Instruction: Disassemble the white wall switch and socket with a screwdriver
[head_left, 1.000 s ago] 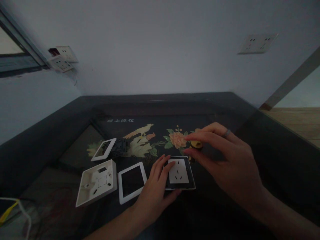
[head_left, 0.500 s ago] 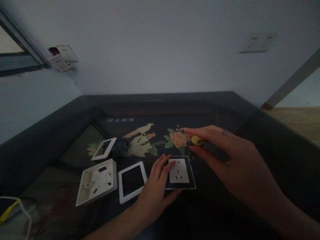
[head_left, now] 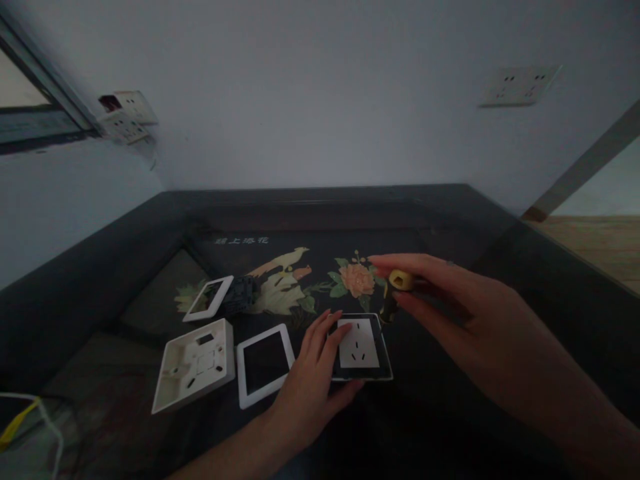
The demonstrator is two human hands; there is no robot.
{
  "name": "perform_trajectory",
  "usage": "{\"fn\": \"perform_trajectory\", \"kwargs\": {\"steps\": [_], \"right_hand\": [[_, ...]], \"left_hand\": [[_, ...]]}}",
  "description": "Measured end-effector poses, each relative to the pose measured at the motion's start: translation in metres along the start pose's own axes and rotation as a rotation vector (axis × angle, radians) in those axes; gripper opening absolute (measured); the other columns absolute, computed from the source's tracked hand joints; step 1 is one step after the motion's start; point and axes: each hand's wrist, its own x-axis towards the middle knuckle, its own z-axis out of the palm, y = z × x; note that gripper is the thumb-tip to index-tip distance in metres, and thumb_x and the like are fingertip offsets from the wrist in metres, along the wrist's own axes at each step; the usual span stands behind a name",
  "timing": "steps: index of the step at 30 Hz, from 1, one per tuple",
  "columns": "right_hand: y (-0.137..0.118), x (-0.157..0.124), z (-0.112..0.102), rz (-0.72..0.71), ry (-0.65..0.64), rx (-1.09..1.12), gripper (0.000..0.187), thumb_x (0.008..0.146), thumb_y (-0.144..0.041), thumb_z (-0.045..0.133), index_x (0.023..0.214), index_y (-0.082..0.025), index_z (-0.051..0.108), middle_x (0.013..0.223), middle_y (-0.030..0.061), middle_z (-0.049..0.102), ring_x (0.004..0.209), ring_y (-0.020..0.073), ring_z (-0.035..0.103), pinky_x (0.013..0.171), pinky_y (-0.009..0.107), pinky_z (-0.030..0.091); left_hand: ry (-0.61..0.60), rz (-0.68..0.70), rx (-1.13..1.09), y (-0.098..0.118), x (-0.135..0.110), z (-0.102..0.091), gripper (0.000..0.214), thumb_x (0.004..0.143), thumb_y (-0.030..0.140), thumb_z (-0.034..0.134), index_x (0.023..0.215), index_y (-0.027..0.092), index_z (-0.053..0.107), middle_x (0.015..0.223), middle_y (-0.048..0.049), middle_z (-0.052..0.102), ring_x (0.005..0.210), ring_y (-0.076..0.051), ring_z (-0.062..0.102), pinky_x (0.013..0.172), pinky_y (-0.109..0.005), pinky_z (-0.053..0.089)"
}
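My left hand (head_left: 315,373) grips the left side of a wall socket (head_left: 359,343), fingers over its top and thumb along the near edge. The socket has a white slotted face inside a dark frame and thin white rim. Above its far right corner, my right hand (head_left: 450,300) pinches the yellow handle of a screwdriver (head_left: 401,280). The tool points down toward that corner; its tip is too dark to make out. Beside my left wrist lies a white cover frame (head_left: 241,373), and left of it a white mounting box (head_left: 227,353), open side up.
Farther back on the dark table (head_left: 310,210), a second white frame (head_left: 215,315) leans against a black socket module (head_left: 243,293). A white and yellow cable (head_left: 47,417) lies at the near left. Outlets (head_left: 517,85) are fixed to the wall.
My right hand has shifted slightly right and turned the screwdriver, so more of its yellow end and dark lower part shows. My left hand and the socket stay nearly still.
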Motion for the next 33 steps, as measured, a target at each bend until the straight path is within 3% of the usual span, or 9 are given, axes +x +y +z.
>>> {"fn": "perform_trajectory", "kwargs": {"steps": [5,7,11,14,18,23,26,30,33], "right_hand": [[0.002,0.0,0.006,-0.068,0.157,-0.082,0.013,0.082,-0.019,0.068,0.095,-0.018,0.072,0.092,0.0076,0.066,0.086,0.0206,0.067,0.073,0.033,0.057],[0.002,0.0,0.006,-0.06,0.172,-0.089,0.018,0.083,-0.015,0.065,0.1,-0.018,0.072,0.086,0.0056,0.067,0.08,0.0188,0.067,0.07,0.031,0.057],[0.0,-0.001,0.001,-0.011,0.051,-0.032,0.035,0.087,-0.01,0.055,0.12,-0.018,0.064,0.108,0.0062,0.072,0.095,0.0199,0.069,0.085,0.034,0.057],[0.001,-0.001,0.001,-0.033,0.046,-0.03,0.026,0.089,-0.016,0.057,0.112,-0.019,0.067,0.116,0.0089,0.069,0.102,0.0227,0.068,0.088,0.037,0.056],[0.002,-0.001,0.008,-0.082,0.196,-0.112,0.012,0.084,-0.021,0.066,0.094,-0.018,0.072,0.09,0.0085,0.066,0.084,0.0215,0.067,0.071,0.034,0.058],[0.002,0.0,0.006,-0.023,0.084,-0.052,0.033,0.087,-0.01,0.056,0.117,-0.019,0.065,0.105,0.0063,0.073,0.093,0.0197,0.069,0.082,0.033,0.057],[0.002,0.001,0.004,-0.03,0.054,-0.023,0.028,0.089,-0.014,0.057,0.115,-0.019,0.065,0.115,0.0081,0.07,0.103,0.0215,0.067,0.088,0.035,0.056],[0.002,0.001,0.009,-0.079,0.188,-0.091,0.015,0.083,-0.021,0.068,0.098,-0.018,0.071,0.093,0.0084,0.065,0.086,0.0207,0.066,0.073,0.033,0.057],[0.002,0.0,0.009,-0.062,0.19,-0.094,0.021,0.084,-0.014,0.064,0.103,-0.018,0.071,0.087,0.006,0.068,0.08,0.0187,0.067,0.07,0.03,0.057]], "left_hand": [[0.002,0.006,0.013,-0.003,0.0,0.003,0.073,0.084,0.018,0.067,0.143,0.027,0.024,0.153,-0.0142,0.028,0.145,-0.035,0.024,0.113,-0.064,0.031],[0.001,0.006,0.017,-0.003,0.0,0.003,0.073,0.083,0.018,0.067,0.142,0.027,0.025,0.153,-0.0143,0.028,0.144,-0.035,0.024,0.113,-0.064,0.032],[0.003,0.013,0.009,-0.003,0.0,0.002,0.071,0.084,0.018,0.066,0.142,0.026,0.025,0.153,-0.0146,0.029,0.144,-0.034,0.025,0.113,-0.063,0.033],[0.012,0.017,0.014,-0.002,0.0,0.003,0.072,0.084,0.018,0.066,0.142,0.026,0.025,0.153,-0.0149,0.029,0.144,-0.034,0.025,0.113,-0.063,0.033],[0.016,0.019,0.011,-0.002,-0.001,0.003,0.072,0.084,0.019,0.067,0.143,0.026,0.026,0.153,-0.015,0.029,0.144,-0.035,0.025,0.112,-0.065,0.033],[0.012,0.018,0.005,-0.003,-0.001,0.001,0.071,0.084,0.021,0.068,0.142,0.026,0.028,0.153,-0.0149,0.03,0.144,-0.035,0.026,0.112,-0.064,0.033],[0.01,0.013,0.012,-0.003,-0.001,0.002,0.073,0.082,0.019,0.069,0.142,0.026,0.028,0.153,-0.0153,0.031,0.144,-0.036,0.026,0.112,-0.064,0.033],[0.02,0.003,0.018,-0.004,-0.001,0.003,0.074,0.081,0.018,0.069,0.142,0.026,0.029,0.153,-0.0143,0.031,0.144,-0.035,0.026,0.113,-0.063,0.033],[0.017,0.007,0.016,-0.003,-0.001,0.003,0.073,0.082,0.018,0.068,0.143,0.026,0.028,0.153,-0.0142,0.031,0.144,-0.035,0.027,0.113,-0.063,0.033]]}}
